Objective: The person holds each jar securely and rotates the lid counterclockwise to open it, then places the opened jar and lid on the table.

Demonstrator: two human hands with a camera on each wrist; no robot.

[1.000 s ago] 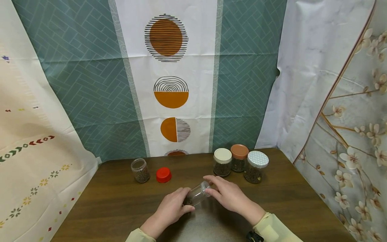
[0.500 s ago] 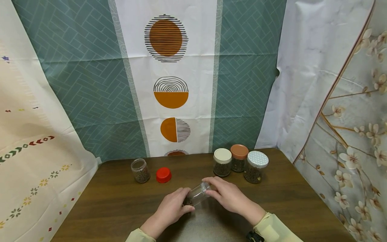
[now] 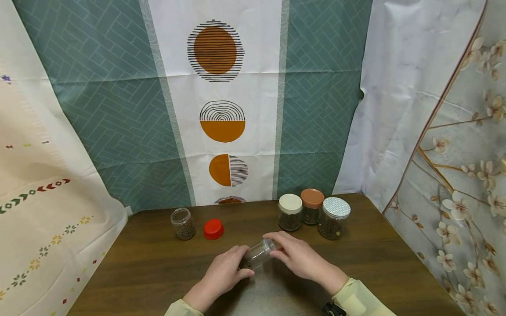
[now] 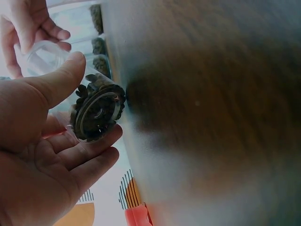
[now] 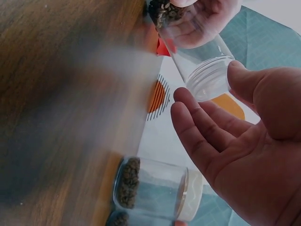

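A clear jar (image 3: 258,255) is tilted just above the table between my two hands, its ridged mouth end up and to the right. My left hand (image 3: 224,272) grips its lower end, thumb on one side and fingers on the other. Dark, seed-like bits (image 4: 98,113) lie in the jar's bottom in the left wrist view. My right hand (image 3: 302,256) holds the ridged clear end (image 5: 209,77) between thumb and fingertips. Whether a clear lid sits on that end, I cannot tell. Behind my left hand, a red lid (image 3: 214,229) rests on the table.
An uncapped jar (image 3: 183,224) of small brown grains stands at the back left. Toward the back right are jars with a cream lid (image 3: 290,212), an orange-brown lid (image 3: 312,198) and a patterned white lid (image 3: 337,207). A patterned cloth (image 3: 221,145) hangs behind the wooden table (image 3: 150,272).
My right hand's fingers have shifted slightly around the jar's ridged end. The left hand and the jar stay nearly where they were, and the head view has drifted a little.
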